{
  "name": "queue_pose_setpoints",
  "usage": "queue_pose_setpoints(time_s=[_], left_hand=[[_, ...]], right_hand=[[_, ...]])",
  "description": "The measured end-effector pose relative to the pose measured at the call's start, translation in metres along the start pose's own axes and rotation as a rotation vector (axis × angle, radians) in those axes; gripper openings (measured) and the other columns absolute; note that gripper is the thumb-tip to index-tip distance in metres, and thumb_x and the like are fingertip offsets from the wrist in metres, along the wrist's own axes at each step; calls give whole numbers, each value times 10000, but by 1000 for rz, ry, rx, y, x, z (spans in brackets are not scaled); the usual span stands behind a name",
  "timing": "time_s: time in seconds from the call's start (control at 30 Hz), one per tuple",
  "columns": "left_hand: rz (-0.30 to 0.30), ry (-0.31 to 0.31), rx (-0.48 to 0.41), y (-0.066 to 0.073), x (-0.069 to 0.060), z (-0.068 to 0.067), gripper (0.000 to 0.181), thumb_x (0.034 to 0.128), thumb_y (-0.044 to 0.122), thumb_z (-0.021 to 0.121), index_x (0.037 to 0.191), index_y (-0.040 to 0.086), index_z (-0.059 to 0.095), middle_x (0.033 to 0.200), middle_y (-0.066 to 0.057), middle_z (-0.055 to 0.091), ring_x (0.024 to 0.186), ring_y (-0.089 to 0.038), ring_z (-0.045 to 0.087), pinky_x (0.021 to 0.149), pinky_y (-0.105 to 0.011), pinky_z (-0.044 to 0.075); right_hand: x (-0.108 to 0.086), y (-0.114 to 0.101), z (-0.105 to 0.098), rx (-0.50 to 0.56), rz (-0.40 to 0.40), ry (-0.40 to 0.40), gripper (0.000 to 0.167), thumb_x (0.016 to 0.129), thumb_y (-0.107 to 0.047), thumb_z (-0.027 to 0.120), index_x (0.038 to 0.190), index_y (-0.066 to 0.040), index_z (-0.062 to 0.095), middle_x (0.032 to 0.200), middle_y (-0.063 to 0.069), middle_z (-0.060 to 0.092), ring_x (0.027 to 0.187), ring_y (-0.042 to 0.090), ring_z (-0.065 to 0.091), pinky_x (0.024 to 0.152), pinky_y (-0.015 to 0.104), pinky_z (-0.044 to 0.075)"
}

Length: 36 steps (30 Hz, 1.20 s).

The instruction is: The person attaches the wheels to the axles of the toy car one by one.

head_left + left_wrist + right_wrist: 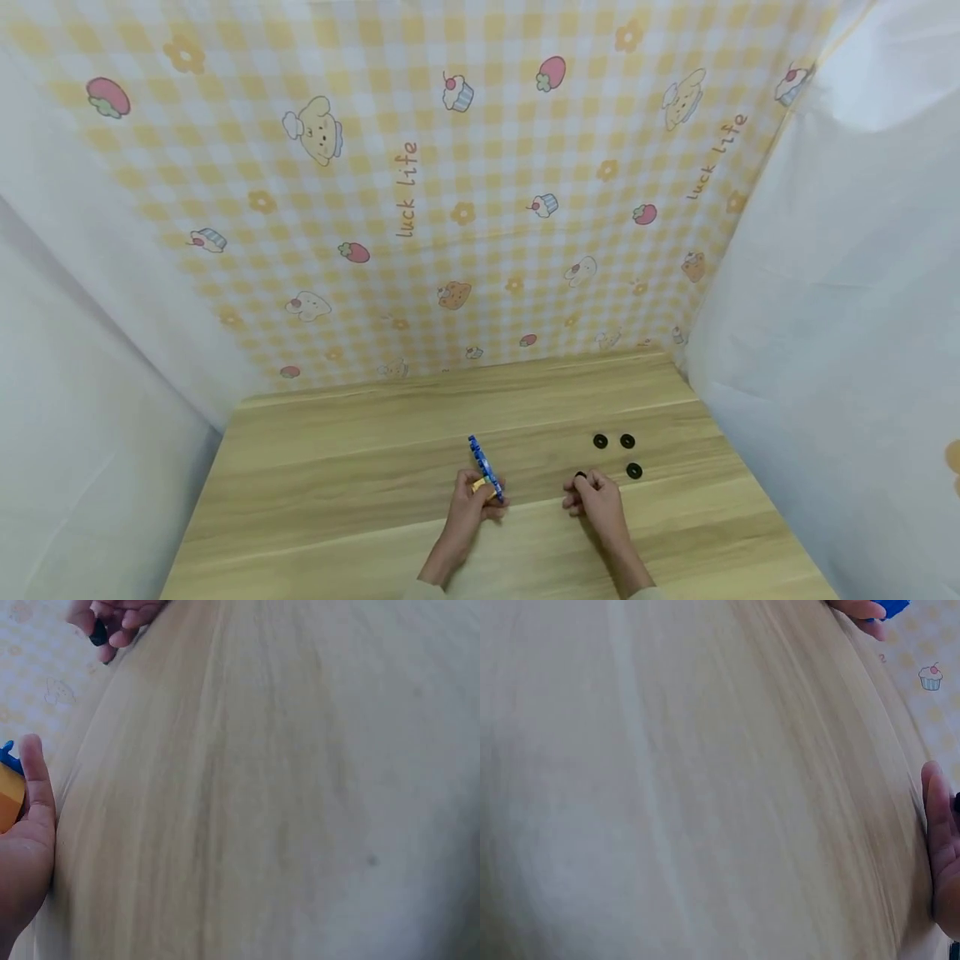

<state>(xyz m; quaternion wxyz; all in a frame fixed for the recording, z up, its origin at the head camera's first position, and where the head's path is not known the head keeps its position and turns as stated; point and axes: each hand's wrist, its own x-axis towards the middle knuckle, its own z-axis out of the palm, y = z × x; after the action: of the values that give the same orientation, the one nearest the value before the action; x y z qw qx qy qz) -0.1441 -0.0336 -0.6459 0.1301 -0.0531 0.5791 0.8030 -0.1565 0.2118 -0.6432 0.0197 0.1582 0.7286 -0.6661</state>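
Only my head view takes in the three black rings [627,442] lying flat on the wooden table [337,475]; neither wrist view shows them. The left wrist view gives me the chunky yellow part [10,796] beside my raised finger, and, at its top edge, the small black piece [98,633] at my other hand's fingertips. From the right wrist I see mainly bare wood, a bit of blue in the far hand, and a dark sliver by my near fingers. My left hand [468,505] is closed around the yellow part, with the long blue piece [484,467] slanting up and away past my fingers. My right hand [602,502] pinches the black piece between thumb and fingers. My hands are apart, the blue piece on the left and the black one on the right. Two rings sit side by side beyond my right hand, the third nearer, just to its right.
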Motion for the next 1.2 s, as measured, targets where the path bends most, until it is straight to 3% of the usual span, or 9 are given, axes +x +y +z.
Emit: queue_pose_setpoints(time_s=[0.27,0.47,0.63,0.8,0.97,1.1,1.2], left_hand=[[-2,-1,20,4,0,3,599,960,110,556,1445,13,219,1229,-255,614,843,-184,686,679,-255,570],[-19,-39,54,6,8,16,544,939,102,553,1411,-66,339,1134,-229,620,836,-182,695,719,-293,587],[32,-48,85,4,17,25,510,914,68,521,1384,-66,374,1148,-261,621,768,-173,694,651,-278,584],[113,10,157,0,25,25,508,929,59,494,1414,-21,367,1178,-262,608,665,-139,641,561,-261,554],[144,104,96,-6,24,22,600,949,39,473,1507,83,256,1281,-266,505,632,-137,589,503,-277,535],[167,121,77,-9,21,23,640,999,73,462,1567,153,178,1351,-239,436,714,-168,609,564,-303,560],[189,97,146,-9,22,26,636,1039,131,460,1593,174,149,1254,-254,513,738,-189,630,603,-324,574]], right_hand=[[2,-1,0,4,-19,-112,245,946,-18,533,776,-79,367,828,187,737,602,229,704,511,285,552],[1,-5,15,6,-25,-180,172,984,-29,500,996,-62,332,821,190,732,583,208,691,498,255,525],[-1,-5,38,14,-97,-274,254,1051,-150,483,1225,8,383,876,195,699,623,193,671,517,236,498],[-1,-5,57,18,-100,-337,327,1043,-206,512,1258,36,463,939,161,715,702,150,675,559,240,510],[-2,-2,64,-18,-121,-362,341,1043,-152,487,1325,34,449,1012,173,728,754,129,673,577,245,516],[-6,2,67,-34,-163,-343,325,1052,-260,507,1281,-32,538,850,99,669,660,89,596,565,224,491],[-9,5,67,-42,-205,-300,318,1014,-331,571,1200,-77,620,753,49,577,590,79,521,546,215,465]])
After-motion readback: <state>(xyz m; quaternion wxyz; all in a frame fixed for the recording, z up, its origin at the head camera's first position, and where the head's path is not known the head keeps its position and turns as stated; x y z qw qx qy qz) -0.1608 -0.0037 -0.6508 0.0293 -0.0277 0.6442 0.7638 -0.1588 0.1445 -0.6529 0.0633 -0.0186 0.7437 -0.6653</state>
